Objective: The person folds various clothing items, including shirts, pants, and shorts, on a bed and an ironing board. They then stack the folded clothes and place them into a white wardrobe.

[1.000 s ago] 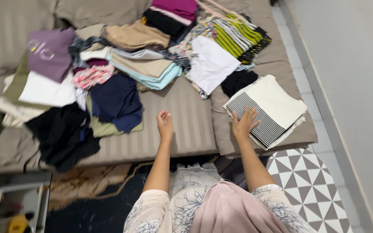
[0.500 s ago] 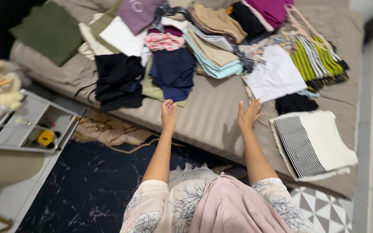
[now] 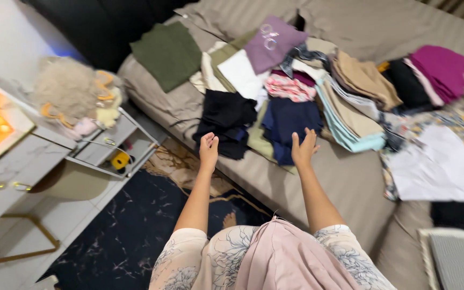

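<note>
— So, what are the hands doing over the bed?

— Both are raised and holding nothing. The left hand point(image 3: 209, 146) has its fingers loosely curled, released, with its fingertips at the near edge of the black garment point(image 3: 225, 119). The right hand point(image 3: 303, 148) is spread open, fingers apart, hovering at the near hem of the navy garment point(image 3: 291, 123). Whether either hand actually touches the cloth, I cannot tell.

— And where do those two garments lie relative to the hands?

— The black one is just beyond the left hand and slightly to its right, crumpled on the taupe striped bed sheet point(image 3: 345, 177). The navy one sits just beyond the right hand, a little to its left, so it lies between the two hands and further out. An olive-beige piece point(image 3: 258, 140) peeks out between black and navy.

— What lies further out?

— Beyond the navy garment there is a pink patterned folded piece point(image 3: 290, 88), then a purple top point(image 3: 273, 44). To the right of the right hand stands a stack of folded beige and pale blue clothes point(image 3: 353, 118), and further right a white cloth point(image 3: 439, 171) and a magenta pile point(image 3: 444, 65). Far beyond the left hand lies a dark green folded garment point(image 3: 166, 52).

— Anything beside the bed?

— To the left of the left hand, a white shelf unit point(image 3: 106, 145) carries a fluffy beige thing point(image 3: 65, 88); below the arms spreads a dark marbled rug point(image 3: 130, 225).
</note>
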